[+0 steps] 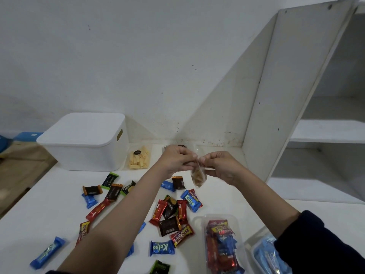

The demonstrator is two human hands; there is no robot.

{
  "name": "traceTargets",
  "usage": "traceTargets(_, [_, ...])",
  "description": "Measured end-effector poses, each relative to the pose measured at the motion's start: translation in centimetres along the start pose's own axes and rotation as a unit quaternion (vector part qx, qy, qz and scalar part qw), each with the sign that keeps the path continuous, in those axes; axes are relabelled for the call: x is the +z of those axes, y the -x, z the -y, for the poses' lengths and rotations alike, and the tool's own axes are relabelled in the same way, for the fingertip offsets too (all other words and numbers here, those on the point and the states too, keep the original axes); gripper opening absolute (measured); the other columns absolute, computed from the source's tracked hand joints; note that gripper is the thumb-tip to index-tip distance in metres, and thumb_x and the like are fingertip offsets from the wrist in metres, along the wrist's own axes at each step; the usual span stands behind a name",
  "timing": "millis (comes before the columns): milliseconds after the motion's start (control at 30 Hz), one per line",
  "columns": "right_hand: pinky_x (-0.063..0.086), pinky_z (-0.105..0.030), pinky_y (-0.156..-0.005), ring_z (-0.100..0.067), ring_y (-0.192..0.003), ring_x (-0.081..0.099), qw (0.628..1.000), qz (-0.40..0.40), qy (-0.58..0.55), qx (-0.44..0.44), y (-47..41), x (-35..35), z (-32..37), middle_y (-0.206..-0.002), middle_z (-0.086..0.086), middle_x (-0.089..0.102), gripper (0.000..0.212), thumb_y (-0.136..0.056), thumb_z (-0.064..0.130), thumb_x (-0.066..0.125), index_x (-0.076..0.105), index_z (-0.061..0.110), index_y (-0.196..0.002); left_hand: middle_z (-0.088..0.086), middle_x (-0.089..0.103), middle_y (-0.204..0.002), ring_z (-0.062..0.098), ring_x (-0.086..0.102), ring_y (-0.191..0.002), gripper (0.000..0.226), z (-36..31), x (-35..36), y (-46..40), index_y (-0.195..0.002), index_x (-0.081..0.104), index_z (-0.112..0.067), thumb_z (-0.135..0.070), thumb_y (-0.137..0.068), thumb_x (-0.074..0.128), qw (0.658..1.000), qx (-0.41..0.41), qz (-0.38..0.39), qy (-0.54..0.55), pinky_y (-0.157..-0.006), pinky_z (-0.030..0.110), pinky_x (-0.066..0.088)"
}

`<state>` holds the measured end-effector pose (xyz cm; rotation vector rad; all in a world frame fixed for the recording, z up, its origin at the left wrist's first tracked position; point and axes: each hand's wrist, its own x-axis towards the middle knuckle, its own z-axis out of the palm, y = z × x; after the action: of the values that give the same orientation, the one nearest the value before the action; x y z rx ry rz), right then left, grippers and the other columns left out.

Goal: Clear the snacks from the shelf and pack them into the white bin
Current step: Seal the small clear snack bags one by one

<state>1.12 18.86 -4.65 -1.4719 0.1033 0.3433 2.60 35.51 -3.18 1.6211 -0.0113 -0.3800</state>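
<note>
Both hands hold a small clear bag of brown snack pieces (198,176) above the white tabletop. My left hand (176,161) pinches its top from the left and my right hand (221,167) pinches it from the right. The white bin (85,142) stands at the back left with its lid on. Several wrapped snacks (171,210) in blue, red, black and green lie scattered on the table below my arms. A clear pack of yellow sticks (138,160) lies beside the bin.
A white shelf unit (292,95) with bare shelves rises at the right. Two clear tubs, one of red and blue snacks (221,244) and one of blue ones (264,256), sit at the front right. A brown floor shows at the far left.
</note>
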Motion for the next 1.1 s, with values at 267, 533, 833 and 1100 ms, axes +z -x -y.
traceTargets(267, [0.058, -0.024, -0.061, -0.018, -0.067, 0.064, 0.996, -0.005, -0.089, 0.011, 0.1, 0.2, 0.3, -0.074, -0.012, 0.066, 0.021, -0.093, -0.003, 0.05, 0.061, -0.002, -0.074, 0.007, 0.072, -0.069, 0.011, 0.071, -0.062, 0.006, 0.2, -0.1, -0.1, -0.082, 0.065, -0.002, 0.001, -0.086, 0.062, 0.999, 0.007, -0.002, 0.042, -0.07, 0.025, 0.058])
traceTargets(533, [0.056, -0.027, -0.059, -0.016, -0.065, 0.061, 0.997, -0.013, -0.079, -0.002, 0.1, 0.2, 0.0, -0.059, -0.003, 0.06, 0.016, -0.094, 0.003, 0.053, 0.057, 0.002, -0.078, 0.008, 0.073, -0.074, 0.014, 0.072, -0.066, 0.005, 0.6, 0.1, -0.3, -0.085, 0.067, -0.004, -0.007, -0.087, 0.063, 0.999, 0.018, -0.009, 0.045, -0.074, 0.029, 0.058])
traceTargets(833, [0.055, -0.024, -0.064, -0.018, -0.073, 0.064, 0.988, -0.048, 0.1, -0.107, 0.8, 0.8, 0.1, -0.079, -0.003, 0.065, 0.022, -0.072, -0.001, 0.078, 0.063, 0.012, -0.083, 0.013, 0.071, -0.081, 0.016, 0.071, -0.063, 0.012, 0.4, 0.7, -0.8, -0.093, 0.067, 0.002, -0.009, -0.087, 0.064, 0.998, -0.002, -0.039, 0.046, -0.067, 0.027, 0.06])
traceTargets(1100, [0.058, -0.022, -0.06, -0.009, -0.058, 0.066, 0.99, -0.052, 0.071, -0.11, 1.0, -0.6, 1.7, -0.071, -0.008, 0.066, 0.013, -0.08, -0.007, 0.068, 0.067, 0.005, -0.085, 0.005, 0.061, -0.111, 0.016, 0.058, -0.101, 0.041, 0.7, -0.5, -1.4, -0.118, 0.057, -0.011, -0.02, -0.081, 0.073, 0.989, 0.06, -0.076, -0.108, -0.075, 0.021, 0.046])
